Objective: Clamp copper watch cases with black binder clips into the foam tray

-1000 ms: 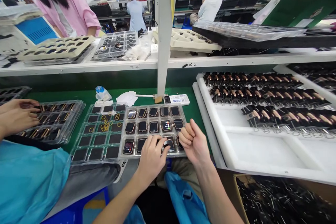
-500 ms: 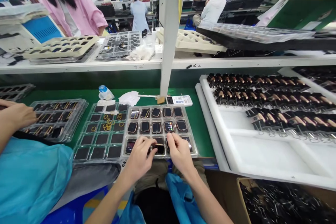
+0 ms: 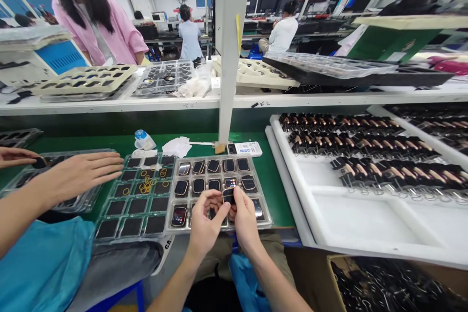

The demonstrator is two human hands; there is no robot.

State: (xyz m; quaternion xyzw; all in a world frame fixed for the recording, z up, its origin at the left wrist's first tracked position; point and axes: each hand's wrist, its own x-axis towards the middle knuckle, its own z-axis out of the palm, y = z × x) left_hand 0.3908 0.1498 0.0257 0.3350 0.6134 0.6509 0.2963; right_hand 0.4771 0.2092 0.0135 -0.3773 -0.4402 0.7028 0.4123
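Note:
My right hand (image 3: 245,214) pinches a dark square smartwatch case (image 3: 228,196) without a strap, tilted up over the tray. Curled around its left edge are the fingers and thumb of my left hand (image 3: 206,219), also gripping it. Beneath both hands lies a clear plastic tray (image 3: 168,214) with strapless smartwatches in its compartments. One smartwatch (image 3: 179,215) at the front left has a lit screen, and another lit screen (image 3: 230,183) shows just behind the held case. My hands hide part of the front row.
Left of my tray, another tray (image 3: 109,212) holds dark pads and yellow rings (image 3: 147,183). A co-worker's hand (image 3: 86,170) reaches toward it. White racks (image 3: 314,204) with rows of black clips stand right, above a carton (image 3: 340,273) of binder clips. A white post (image 3: 228,58) rises ahead.
A smartwatch case now sits raised between my hands, which have come closer together over the tray. The co-worker's hand has moved right, toward the tray with rings.

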